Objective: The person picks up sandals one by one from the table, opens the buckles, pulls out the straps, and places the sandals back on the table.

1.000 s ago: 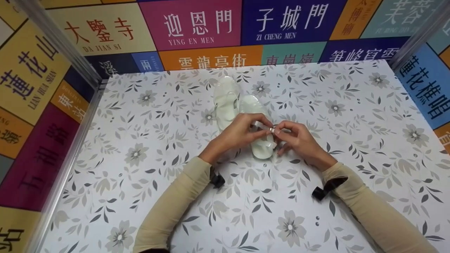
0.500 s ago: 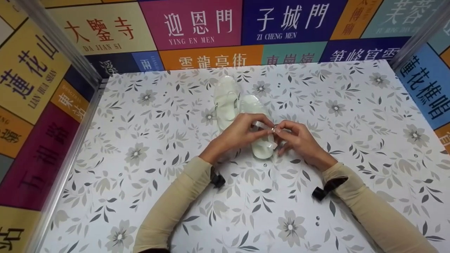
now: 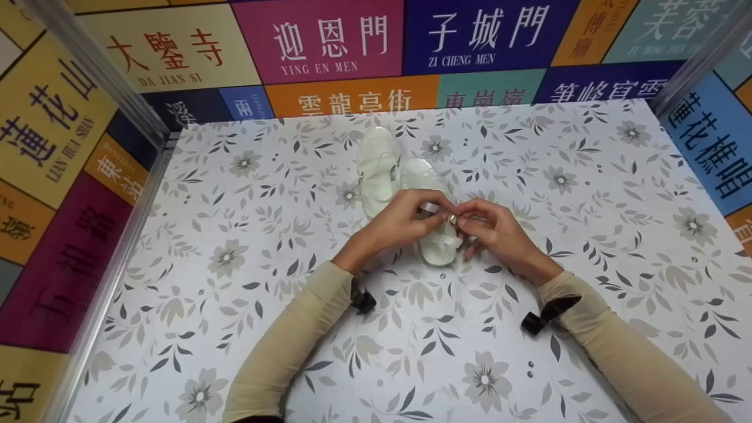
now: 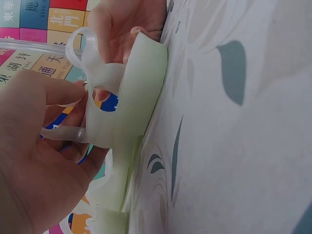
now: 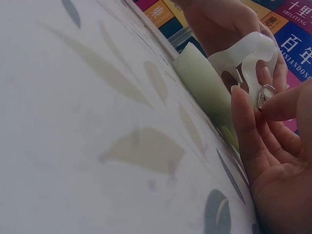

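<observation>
A pale, translucent sandal (image 3: 438, 252) rests on the table, with both hands at its strap. My left hand (image 3: 399, 220) reaches over it from the left and pinches the strap (image 4: 68, 134) between thumb and fingers. From the right, my right hand (image 3: 496, 229) holds the small metal buckle (image 5: 264, 96) between thumb and fingertips. The fingertips of both hands nearly meet at the buckle, and the hands hide part of the sandal. A matching sandal (image 3: 377, 150) lies beside it to the left, farther back.
A white table (image 3: 282, 329) with a grey leaf and flower print spreads around the sandals. Colourful panels (image 3: 329, 44) with lettering stand behind the table and at both sides. A metal post (image 3: 126, 82) rises at the back left corner.
My left thumb has drawn back slightly to the left, and my right fingertips have shifted a little over the buckle. Both sandals lie where they were.
</observation>
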A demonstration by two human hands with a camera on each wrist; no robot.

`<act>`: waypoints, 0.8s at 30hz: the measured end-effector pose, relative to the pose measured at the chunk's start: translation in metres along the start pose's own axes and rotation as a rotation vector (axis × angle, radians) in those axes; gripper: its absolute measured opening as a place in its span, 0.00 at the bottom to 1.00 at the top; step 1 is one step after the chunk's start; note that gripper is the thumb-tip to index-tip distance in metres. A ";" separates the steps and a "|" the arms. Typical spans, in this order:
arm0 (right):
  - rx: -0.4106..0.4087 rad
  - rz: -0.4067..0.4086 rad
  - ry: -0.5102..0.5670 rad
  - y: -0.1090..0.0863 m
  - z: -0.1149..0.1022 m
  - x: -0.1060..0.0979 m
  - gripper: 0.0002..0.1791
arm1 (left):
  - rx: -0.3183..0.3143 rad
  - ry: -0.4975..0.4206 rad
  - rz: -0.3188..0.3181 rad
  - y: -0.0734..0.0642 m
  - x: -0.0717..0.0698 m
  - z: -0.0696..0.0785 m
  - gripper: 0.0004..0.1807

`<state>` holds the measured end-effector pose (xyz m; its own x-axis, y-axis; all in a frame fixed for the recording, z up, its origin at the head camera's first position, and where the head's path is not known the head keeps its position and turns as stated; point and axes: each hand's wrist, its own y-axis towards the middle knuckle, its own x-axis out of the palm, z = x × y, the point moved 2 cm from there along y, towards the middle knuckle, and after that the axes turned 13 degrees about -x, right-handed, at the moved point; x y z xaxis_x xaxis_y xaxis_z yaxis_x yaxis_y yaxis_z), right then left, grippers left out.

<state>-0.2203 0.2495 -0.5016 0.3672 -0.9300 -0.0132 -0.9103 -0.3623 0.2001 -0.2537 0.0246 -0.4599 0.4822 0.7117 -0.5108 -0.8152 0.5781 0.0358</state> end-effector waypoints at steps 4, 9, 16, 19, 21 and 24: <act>0.009 -0.010 -0.011 0.000 0.000 0.000 0.15 | -0.004 -0.003 0.003 0.000 0.000 0.000 0.13; 0.015 -0.014 -0.018 0.000 -0.002 0.001 0.14 | -0.019 -0.012 -0.006 0.000 -0.001 0.001 0.15; 0.014 -0.008 -0.021 0.001 -0.002 0.001 0.14 | 0.004 0.041 0.049 0.000 0.002 0.002 0.17; 0.012 0.000 -0.023 0.001 -0.002 0.001 0.13 | 0.024 0.063 0.072 0.000 0.004 0.003 0.17; 0.011 0.006 -0.027 0.000 -0.002 0.001 0.12 | 0.030 0.074 0.083 0.000 0.005 0.004 0.17; 0.012 0.011 -0.030 0.001 -0.002 0.001 0.11 | 0.030 0.089 0.100 0.001 0.005 0.005 0.17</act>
<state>-0.2201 0.2489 -0.4993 0.3514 -0.9354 -0.0402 -0.9166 -0.3525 0.1888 -0.2504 0.0304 -0.4581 0.3675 0.7289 -0.5777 -0.8473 0.5185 0.1151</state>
